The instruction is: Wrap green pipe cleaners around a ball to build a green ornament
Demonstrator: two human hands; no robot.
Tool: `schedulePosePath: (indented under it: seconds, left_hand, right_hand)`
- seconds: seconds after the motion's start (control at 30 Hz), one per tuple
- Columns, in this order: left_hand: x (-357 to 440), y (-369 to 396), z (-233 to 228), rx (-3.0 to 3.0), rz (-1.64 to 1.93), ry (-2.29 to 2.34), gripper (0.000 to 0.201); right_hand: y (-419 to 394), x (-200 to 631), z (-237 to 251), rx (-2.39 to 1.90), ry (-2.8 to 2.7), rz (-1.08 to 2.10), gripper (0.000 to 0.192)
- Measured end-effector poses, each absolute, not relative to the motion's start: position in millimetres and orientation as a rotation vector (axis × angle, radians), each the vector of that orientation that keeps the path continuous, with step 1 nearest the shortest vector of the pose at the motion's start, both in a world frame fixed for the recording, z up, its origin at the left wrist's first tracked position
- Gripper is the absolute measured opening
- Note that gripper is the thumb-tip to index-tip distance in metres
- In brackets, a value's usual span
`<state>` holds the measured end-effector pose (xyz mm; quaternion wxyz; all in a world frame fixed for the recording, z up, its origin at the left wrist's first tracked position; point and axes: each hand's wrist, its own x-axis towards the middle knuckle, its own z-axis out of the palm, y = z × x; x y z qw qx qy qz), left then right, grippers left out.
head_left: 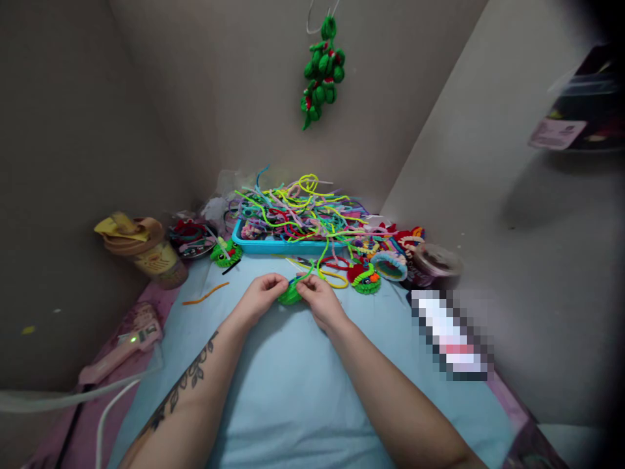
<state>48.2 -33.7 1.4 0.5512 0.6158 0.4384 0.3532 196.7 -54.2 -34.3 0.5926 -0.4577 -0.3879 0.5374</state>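
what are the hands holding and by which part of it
A green piece: the left hand pinches its left edge, the right hand its right edge, both between thumb and fingers.

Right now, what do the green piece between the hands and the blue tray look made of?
Green piece: probably matte, fuzzy pipe cleaner, judging by its ridged surface. Blue tray: likely smooth plastic, given its even colour and rounded corner.
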Motion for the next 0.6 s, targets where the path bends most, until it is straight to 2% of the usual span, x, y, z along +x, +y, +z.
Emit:
schedulePosePath:
  seconds: [0.27, 0.6]
  left_hand:
    - [48.6, -37.1, 3.2, 1.453, 0.781, 1.046, 0.028]
    - [48.2, -35.5, 2.6, 1.512, 0.783, 1.049, 0.029]
  right_hand:
    - [-55.2, 195.8, -37.4, -1.055, -1.009, 1.224, 0.018]
    - [-56.0, 196.3, -23.6, -1.039, -0.737, 1.336, 0.027]
